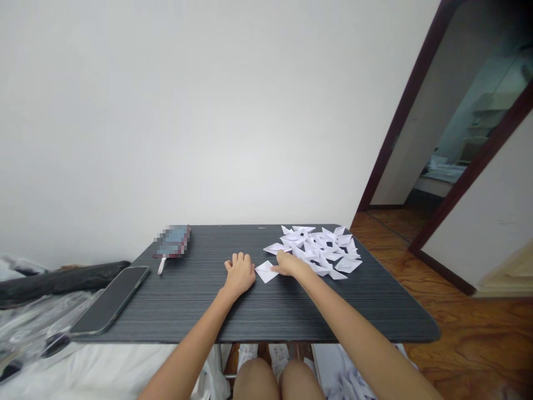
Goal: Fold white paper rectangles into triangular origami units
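A white paper folded into a small diamond lies at mid-table, between my two hands. My right hand reaches in from the right, its thumb and fingers closed on the paper's right corner. Beside the paper's left corner, my left hand rests palm down on the tabletop, fingers slightly apart and bent, with nothing seen in it. Just beyond and right of my right hand spreads a pile of white folded paper boats, several overlapping. Part of that pile is hidden behind my right hand and forearm.
The dark table stands against a white wall. A phone lies at its left edge; a blurred-out device with a white handle is farther back. Plastic-wrapped things crowd the left. More folded paper sits below the table.
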